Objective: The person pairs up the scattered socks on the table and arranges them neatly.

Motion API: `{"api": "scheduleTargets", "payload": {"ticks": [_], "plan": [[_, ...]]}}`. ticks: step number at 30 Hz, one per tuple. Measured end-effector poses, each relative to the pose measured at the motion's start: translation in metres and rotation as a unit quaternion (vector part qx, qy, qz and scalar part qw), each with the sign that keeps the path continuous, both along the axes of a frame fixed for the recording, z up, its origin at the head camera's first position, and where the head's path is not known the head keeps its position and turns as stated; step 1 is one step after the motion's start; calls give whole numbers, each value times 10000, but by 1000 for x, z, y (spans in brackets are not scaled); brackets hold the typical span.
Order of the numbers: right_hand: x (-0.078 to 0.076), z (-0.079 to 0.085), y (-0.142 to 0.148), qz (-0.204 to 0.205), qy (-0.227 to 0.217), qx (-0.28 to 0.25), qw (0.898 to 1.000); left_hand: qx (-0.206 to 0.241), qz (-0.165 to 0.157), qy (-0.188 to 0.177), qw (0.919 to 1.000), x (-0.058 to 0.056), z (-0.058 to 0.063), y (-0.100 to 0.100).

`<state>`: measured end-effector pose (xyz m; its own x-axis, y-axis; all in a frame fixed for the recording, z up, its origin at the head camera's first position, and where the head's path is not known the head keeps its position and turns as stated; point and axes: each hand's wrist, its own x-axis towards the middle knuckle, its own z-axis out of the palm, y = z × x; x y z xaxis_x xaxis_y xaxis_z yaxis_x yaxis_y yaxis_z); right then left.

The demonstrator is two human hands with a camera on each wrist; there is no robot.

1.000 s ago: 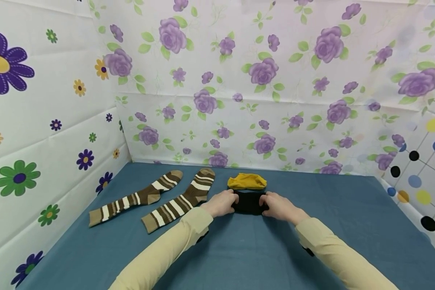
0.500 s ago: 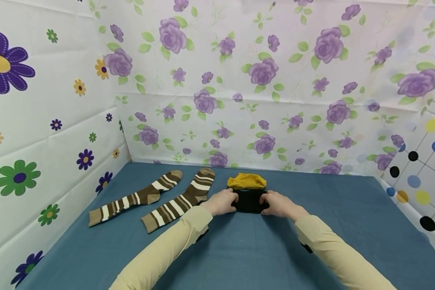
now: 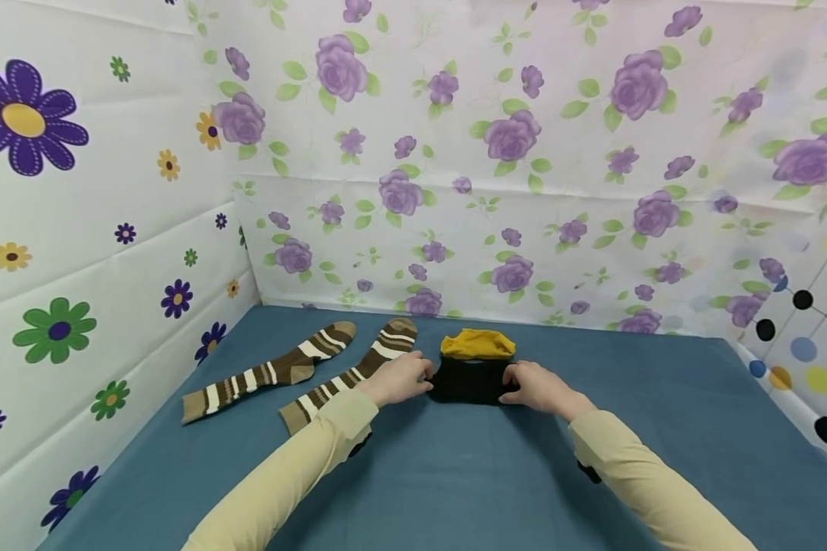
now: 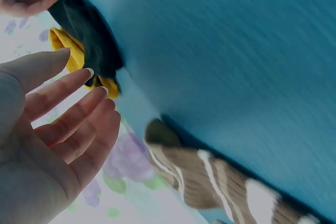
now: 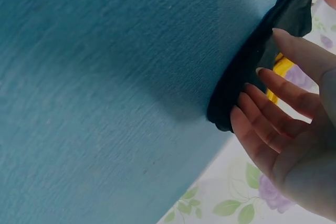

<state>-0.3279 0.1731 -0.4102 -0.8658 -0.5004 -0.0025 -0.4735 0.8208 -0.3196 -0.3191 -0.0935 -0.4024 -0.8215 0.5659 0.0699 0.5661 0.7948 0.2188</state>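
A folded black cloth (image 3: 470, 383) lies on the blue-covered table, right in front of a folded yellow cloth (image 3: 478, 344). My left hand (image 3: 396, 380) is just off the black cloth's left end, its fingers loosely bent with nothing between them, as the left wrist view also shows. At the other end my right hand (image 3: 540, 390) touches the black cloth; in the right wrist view its relaxed fingers (image 5: 262, 121) lie along the fabric, with the thumb apart from them. Beyond my left hand lies a brown striped sock (image 3: 394, 343), partly hidden by that hand and sleeve.
Another brown striped sock (image 3: 269, 373) lies flat farther left, its toe toward the back. White floral sheeting (image 3: 469, 214) walls the back of the table (image 3: 469, 490), and a flower-print sheet (image 3: 110, 252) rises along the left side.
My left hand has let go of the black cloth and drawn off to the left. My right hand has loosened on its end. The head view has turned slightly left.
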Motion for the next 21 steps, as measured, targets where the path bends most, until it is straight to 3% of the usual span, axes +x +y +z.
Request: {"api": "scheduleTargets", "payload": {"ticks": [12, 21], "plan": [[2, 4, -5, 62, 384, -359, 9986, 231, 364, -104, 9990, 2, 2, -31], [0, 8, -32, 60, 492, -652, 9966, 342, 705, -149, 9968, 10, -1, -57]]}}
